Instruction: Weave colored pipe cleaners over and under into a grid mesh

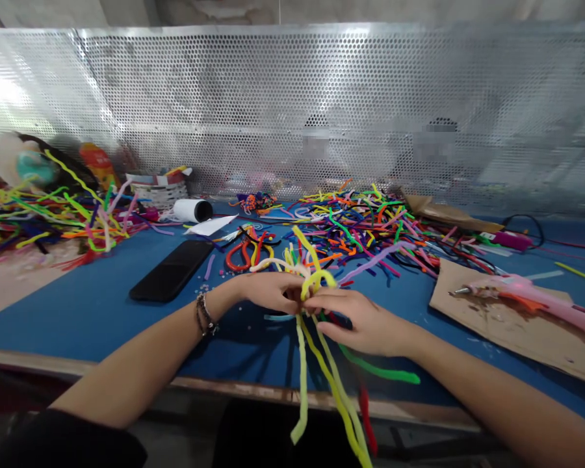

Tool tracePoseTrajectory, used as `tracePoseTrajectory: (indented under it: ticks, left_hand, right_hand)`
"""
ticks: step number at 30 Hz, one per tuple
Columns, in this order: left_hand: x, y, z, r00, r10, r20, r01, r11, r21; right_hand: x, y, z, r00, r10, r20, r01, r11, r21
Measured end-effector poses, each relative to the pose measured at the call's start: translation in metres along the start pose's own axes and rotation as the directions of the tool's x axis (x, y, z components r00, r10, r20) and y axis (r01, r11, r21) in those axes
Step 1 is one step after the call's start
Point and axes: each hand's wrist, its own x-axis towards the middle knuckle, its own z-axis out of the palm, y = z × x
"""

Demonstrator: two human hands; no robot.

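Red-handled pliers [246,253], probably, beyond the left hand [272,290], near a black phone [171,272].

"What's on the left?"
"A black rectangular phone [171,271], flat on the blue tabletop [97,322]; beyond it, a white cylindrical container [184,210] on its side."
"On the right?"
"A pink plastic glue gun [563,312] on flat brown cardboard [492,325]."

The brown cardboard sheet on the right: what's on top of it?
A pink glue gun lies on the cardboard sheet, its metal nozzle pointing left. The patch of cardboard directly beneath the gun is covered and cannot be seen.
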Motion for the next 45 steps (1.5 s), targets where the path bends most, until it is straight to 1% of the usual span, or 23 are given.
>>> tracePoseTrajectory:
  ticks: [2,5,7,9,12,14,16,18,20,23,26,30,34,37,41,43,45]
  left_hand:
    - [-0.002,0.002,-0.001,0.999,-0.035,0.015,0.035,0.999,-0.031]
    - [-0.002,0.005,0.000,0.997,-0.073,-0.015,0.072,0.997,-0.040]
    - [0.000,0.005,0.003,0.996,-0.082,-0.036,0.080,0.996,-0.043]
    - [0.002,0.005,0.005,0.993,-0.077,-0.084,0.074,0.996,-0.040]
    - [0.003,0.003,0.006,0.990,-0.064,-0.127,0.059,0.997,-0.045]
    - [0.004,0.002,0.005,0.994,-0.057,-0.096,0.051,0.996,-0.067]
    - [0.004,0.001,0.004,0.996,-0.056,-0.064,0.051,0.995,-0.087]
    - [0.004,0.001,0.004,0.996,-0.060,-0.068,0.054,0.994,-0.094]
    - [0.006,0.001,0.005,0.993,-0.073,-0.096,0.064,0.994,-0.092]
    - [0.008,0.002,0.007,0.990,-0.081,-0.115,0.075,0.995,-0.059]
    - [0.009,0.003,0.008,0.993,-0.047,-0.111,0.044,0.999,-0.029]
    - [0.009,0.005,0.008,0.995,-0.038,-0.097,0.034,0.998,-0.047]
    - [0.008,0.007,0.007,0.997,-0.030,-0.069,0.026,0.999,-0.045]
    - [0.008,0.007,0.007,0.997,-0.022,-0.068,0.025,0.999,0.033]
    - [0.009,0.006,0.009,0.991,-0.009,-0.133,0.038,0.974,0.222]
    - [0.010,0.005,0.010,0.988,-0.011,-0.157,0.052,0.964,0.260]
    - [0.010,0.004,0.012,0.985,-0.021,-0.174,0.068,0.962,0.265]
  right_hand:
    - [0.001,0.000,0.000,0.999,0.041,-0.027,-0.041,0.999,0.002]
    - [0.002,-0.001,0.000,0.994,0.098,-0.046,-0.094,0.992,0.079]
    - [0.002,-0.001,0.001,0.992,0.116,-0.050,-0.111,0.990,0.087]
    - [0.003,0.000,0.003,0.992,0.101,-0.071,-0.100,0.995,0.025]
    - [0.004,0.003,0.004,0.994,0.034,-0.109,-0.044,0.995,-0.094]
    - [0.004,0.005,0.004,0.995,0.000,-0.101,-0.012,0.992,-0.126]
    - [0.004,0.007,0.004,0.996,0.000,-0.085,-0.011,0.993,-0.120]
    - [0.004,0.009,0.003,0.996,0.030,-0.079,-0.038,0.993,-0.109]
    - [0.004,0.010,0.004,0.995,0.048,-0.084,-0.057,0.992,-0.109]
    - [0.006,0.010,0.006,0.993,0.047,-0.111,-0.059,0.992,-0.111]
    - [0.007,0.010,0.007,0.991,0.041,-0.130,-0.058,0.990,-0.127]
    - [0.007,0.011,0.006,0.995,0.009,-0.097,-0.021,0.992,-0.126]
    - [0.008,0.012,0.004,0.996,0.025,-0.091,-0.035,0.993,-0.112]
    - [0.009,0.011,0.005,0.993,0.051,-0.110,-0.062,0.993,-0.102]
    - [0.011,0.008,0.009,0.979,0.099,-0.178,-0.118,0.988,-0.102]
    - [0.011,0.007,0.010,0.973,0.106,-0.203,-0.130,0.986,-0.108]
    - [0.011,0.006,0.012,0.969,0.121,-0.217,-0.148,0.983,-0.112]
